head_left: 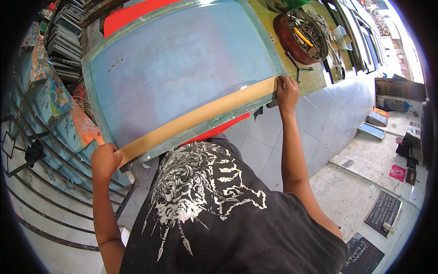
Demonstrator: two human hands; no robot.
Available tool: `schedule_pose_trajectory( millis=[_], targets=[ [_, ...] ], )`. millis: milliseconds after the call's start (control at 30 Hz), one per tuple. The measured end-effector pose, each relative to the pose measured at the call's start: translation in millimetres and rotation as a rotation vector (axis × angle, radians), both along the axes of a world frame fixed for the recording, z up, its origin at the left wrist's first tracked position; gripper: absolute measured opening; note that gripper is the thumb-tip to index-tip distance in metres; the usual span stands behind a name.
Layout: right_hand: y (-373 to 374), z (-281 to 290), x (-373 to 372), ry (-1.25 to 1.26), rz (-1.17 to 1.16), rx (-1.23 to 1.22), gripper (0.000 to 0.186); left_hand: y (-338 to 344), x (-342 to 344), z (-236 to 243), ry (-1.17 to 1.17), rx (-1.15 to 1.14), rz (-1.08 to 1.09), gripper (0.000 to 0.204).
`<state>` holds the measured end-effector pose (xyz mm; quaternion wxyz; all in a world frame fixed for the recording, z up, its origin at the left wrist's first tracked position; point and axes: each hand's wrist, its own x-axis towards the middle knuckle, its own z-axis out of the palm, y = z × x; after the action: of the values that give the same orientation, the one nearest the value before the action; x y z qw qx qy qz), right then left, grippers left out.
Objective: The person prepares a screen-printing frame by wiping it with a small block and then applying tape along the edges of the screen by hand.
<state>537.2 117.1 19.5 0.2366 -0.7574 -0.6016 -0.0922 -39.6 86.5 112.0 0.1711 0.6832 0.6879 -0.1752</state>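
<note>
A large screen frame (178,59) with a pale blue mesh lies before me, slightly slanted. A strip of tan tape (200,114) runs along its near edge, from hand to hand. My left hand (106,160) is closed on the tape's left end at the frame's near left corner. My right hand (287,95) pinches the other end at the near right corner. Red material (125,16) shows under the frame at the far and near sides.
A round red pan of small metal pieces (296,41) and metal tools (299,68) sit on the yellow-green surface at right. A white cup (342,39) stands beyond them. Metal railings (54,205) and stacked screens (64,50) are at left, framed panels (372,129) farther right.
</note>
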Motion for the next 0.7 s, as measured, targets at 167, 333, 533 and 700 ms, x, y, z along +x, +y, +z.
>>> schedule_pose_trajectory(
  millis=[167,333,533,700],
  targets=[
    [-6.1,18.8,13.2,0.191,0.127,-0.151,0.029,-1.0,3.6,6.0,0.0,-0.001,0.021,0.021],
    [-19.6,31.1,-8.8,-0.042,0.247,-0.225,0.07,-3.5,1.3,3.9,-0.004,0.014,0.028,0.021],
    [-24.6,4.0,-18.1,-0.212,0.297,-0.474,0.091,-1.9,0.9,3.2,-0.008,0.008,0.004,0.021],
    [-21.4,11.8,-20.5,-0.272,0.298,-0.557,0.101,-5.6,-5.8,-1.1,-0.036,0.054,-0.05,0.021]
  ],
)
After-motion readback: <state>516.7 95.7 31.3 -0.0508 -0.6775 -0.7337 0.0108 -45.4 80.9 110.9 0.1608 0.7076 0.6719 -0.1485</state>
